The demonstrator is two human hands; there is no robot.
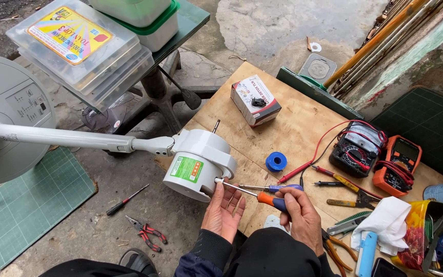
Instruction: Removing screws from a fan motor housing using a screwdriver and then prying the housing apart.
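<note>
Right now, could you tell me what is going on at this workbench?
A person has a white fan motor housing, on its long white stem, lying over the edge of a plywood table. The left hand steadies the housing from below, while the right hand holds an orange-and-blue screwdriver with its tip against the housing's side. Two multimeters with red leads, a blue spool and pliers lie on the table; more small tools lie on the ground.
</note>
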